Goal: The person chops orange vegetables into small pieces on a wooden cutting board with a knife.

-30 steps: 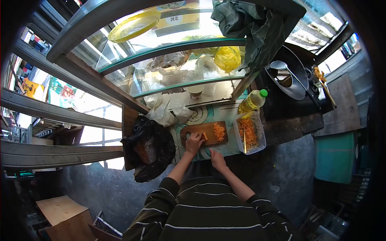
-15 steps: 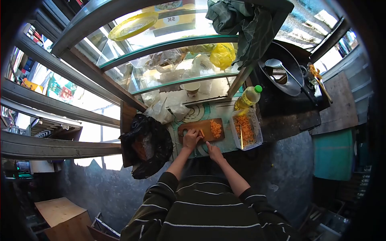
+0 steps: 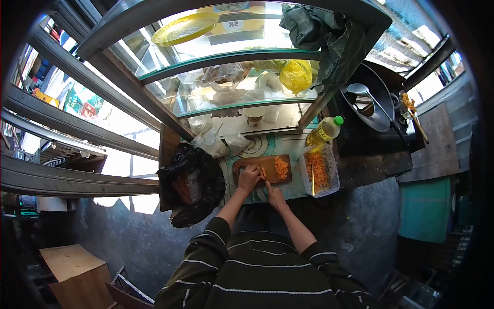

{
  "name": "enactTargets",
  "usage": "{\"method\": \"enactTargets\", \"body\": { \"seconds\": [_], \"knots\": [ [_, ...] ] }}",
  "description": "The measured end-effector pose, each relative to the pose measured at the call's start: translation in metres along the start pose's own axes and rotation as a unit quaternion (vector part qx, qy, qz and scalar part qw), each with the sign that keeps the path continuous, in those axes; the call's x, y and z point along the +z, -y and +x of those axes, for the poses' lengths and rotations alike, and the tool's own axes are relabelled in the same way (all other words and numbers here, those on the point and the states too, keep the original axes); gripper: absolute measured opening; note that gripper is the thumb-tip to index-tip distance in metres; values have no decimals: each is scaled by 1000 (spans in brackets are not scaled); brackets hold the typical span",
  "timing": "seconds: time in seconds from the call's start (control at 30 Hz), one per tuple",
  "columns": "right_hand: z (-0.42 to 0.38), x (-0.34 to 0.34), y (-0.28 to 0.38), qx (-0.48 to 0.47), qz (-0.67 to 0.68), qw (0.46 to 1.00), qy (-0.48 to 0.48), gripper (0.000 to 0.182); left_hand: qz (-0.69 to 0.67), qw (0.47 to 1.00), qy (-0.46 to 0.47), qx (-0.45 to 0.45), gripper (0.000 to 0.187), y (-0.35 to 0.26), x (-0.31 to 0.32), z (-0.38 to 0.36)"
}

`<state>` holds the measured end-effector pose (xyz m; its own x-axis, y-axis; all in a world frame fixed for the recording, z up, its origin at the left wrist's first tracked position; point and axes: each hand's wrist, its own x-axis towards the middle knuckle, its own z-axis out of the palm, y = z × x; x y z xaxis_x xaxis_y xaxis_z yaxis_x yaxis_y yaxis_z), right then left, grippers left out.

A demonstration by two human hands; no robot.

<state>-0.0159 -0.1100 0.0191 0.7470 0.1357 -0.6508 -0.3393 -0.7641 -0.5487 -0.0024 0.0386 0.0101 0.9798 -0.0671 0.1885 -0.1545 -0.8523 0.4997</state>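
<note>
A wooden cutting board (image 3: pixel 275 178) lies on the counter. On its left half, my left hand (image 3: pixel 249 177) is closed over orange carrot sticks (image 3: pixel 263 173), fingertips pressing them to the board. My right hand (image 3: pixel 276 196) grips a knife at the board's front edge, its index finger stretched forward; the blade hardly shows from above. A pile of diced carrot (image 3: pixel 281 168) rests on the board's right side. To the right stands a clear plastic container (image 3: pixel 334 181) holding more diced carrot (image 3: pixel 320 172), with a long thin utensil (image 3: pixel 313 180) in it.
Behind the container stands a yellow bottle with a green cap (image 3: pixel 325 131). A black plastic bag (image 3: pixel 208 190) sits left of the board, white bags (image 3: pixel 216 144) behind it. Beyond are a glass cabinet (image 3: pixel 236 110) and cup (image 3: pixel 253 116). A wok (image 3: pixel 378 121) with a ladle stands right.
The camera view has turned slightly, shifting the counter to the right in the picture. My right hand is nearer the carrot sticks, its fingertip now by the board's edge. My left hand stays on them.
</note>
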Motion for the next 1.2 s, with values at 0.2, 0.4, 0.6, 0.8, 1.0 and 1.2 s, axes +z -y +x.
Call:
{"method": "enactTargets", "body": {
  "seconds": [0.2, 0.4, 0.6, 0.8, 1.0, 1.2],
  "knots": [
    [-15, -5, 10, 23, -49, 998, -43, 78, -11, 999, -23, -22, 37, 0, 4, -7],
    [-21, -6, -12, 106, 125, 985, 48, 78, -5, 999, -48, -22, 37, -1, 4, -10],
    [-10, 13, -32, -25, 129, 991, -37, 67, -14, 998, -56, -26, 36, 1, 2, -12],
    [-13, 10, -27, -44, 90, 993, -69, 71, -37, 997, -70, -15, 35, 5, 3, -11],
    [-21, -3, -12, 15, 70, 997, 7, 78, -50, 997, -65, 1, 33, 11, 5, -8],
    [-30, -13, -2, 9, 30, 1000, 0, 78, -46, 996, -74, 12, 32, 10, 3, -9]
  ]
}}
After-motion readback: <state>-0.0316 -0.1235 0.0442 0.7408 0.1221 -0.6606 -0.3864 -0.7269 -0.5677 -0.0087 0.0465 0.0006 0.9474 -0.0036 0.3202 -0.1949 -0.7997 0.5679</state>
